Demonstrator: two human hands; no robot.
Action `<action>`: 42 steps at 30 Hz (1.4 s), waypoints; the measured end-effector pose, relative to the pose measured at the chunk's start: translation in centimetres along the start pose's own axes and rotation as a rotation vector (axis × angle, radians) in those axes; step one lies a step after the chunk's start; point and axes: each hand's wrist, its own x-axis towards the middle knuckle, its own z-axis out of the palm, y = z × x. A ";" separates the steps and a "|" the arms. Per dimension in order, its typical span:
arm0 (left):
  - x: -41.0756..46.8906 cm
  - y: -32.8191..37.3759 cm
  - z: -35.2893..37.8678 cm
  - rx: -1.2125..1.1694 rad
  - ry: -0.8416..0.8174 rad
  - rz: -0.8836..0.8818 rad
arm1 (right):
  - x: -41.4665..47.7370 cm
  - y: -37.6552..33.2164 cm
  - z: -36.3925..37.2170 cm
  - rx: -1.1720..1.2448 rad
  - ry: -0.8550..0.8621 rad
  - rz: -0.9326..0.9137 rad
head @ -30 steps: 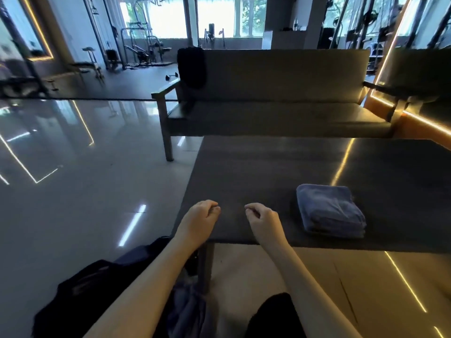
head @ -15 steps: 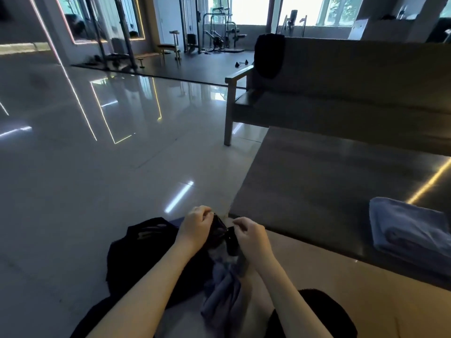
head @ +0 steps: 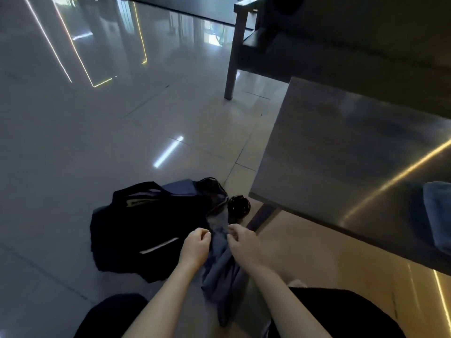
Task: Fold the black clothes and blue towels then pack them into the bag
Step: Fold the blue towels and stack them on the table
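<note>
A black bag (head: pixel 146 230) lies slumped on the tiled floor in front of my knees, with blue cloth showing at its open top. A loose blue towel (head: pixel 222 272) hangs crumpled between my forearms, down toward my lap. My left hand (head: pixel 195 247) and my right hand (head: pixel 244 242) are curled at the towel's upper edge, one on each side, and seem to pinch it. A folded blue towel (head: pixel 436 215) rests on the dark table (head: pixel 341 154) at the right edge of view.
A round glossy black object (head: pixel 239 206) sits on the floor beside the bag, by the table leg (head: pixel 263 215). A dark bench (head: pixel 317 52) stands beyond the table. Shiny tiled floor (head: pixel 97 142) spreads to the left. My dark-clad knees are at the bottom.
My view has swung down and left from the tabletop to the floor. Both hands dropped off the table edge to the bag and now hold the loose blue towel.
</note>
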 end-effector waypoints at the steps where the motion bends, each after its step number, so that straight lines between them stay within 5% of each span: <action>1: 0.6 -0.8 0.5 0.009 -0.010 -0.016 | 0.4 0.4 0.6 -0.017 -0.004 0.007; 10: 5.0 -8.2 5.6 0.173 -0.133 -0.200 | 3.6 5.1 5.9 -0.022 -0.103 0.177; 22: 6.4 -13.4 9.9 0.587 -0.528 -0.233 | 2.9 10.8 7.0 -0.140 -0.170 0.279; 28: 6.0 -13.5 10.0 0.699 -0.541 -0.259 | 2.6 11.3 6.6 -0.146 -0.192 0.293; 42: 5.6 -7.4 6.4 0.097 -0.290 -0.203 | 1.9 7.7 6.8 -0.157 -0.298 0.211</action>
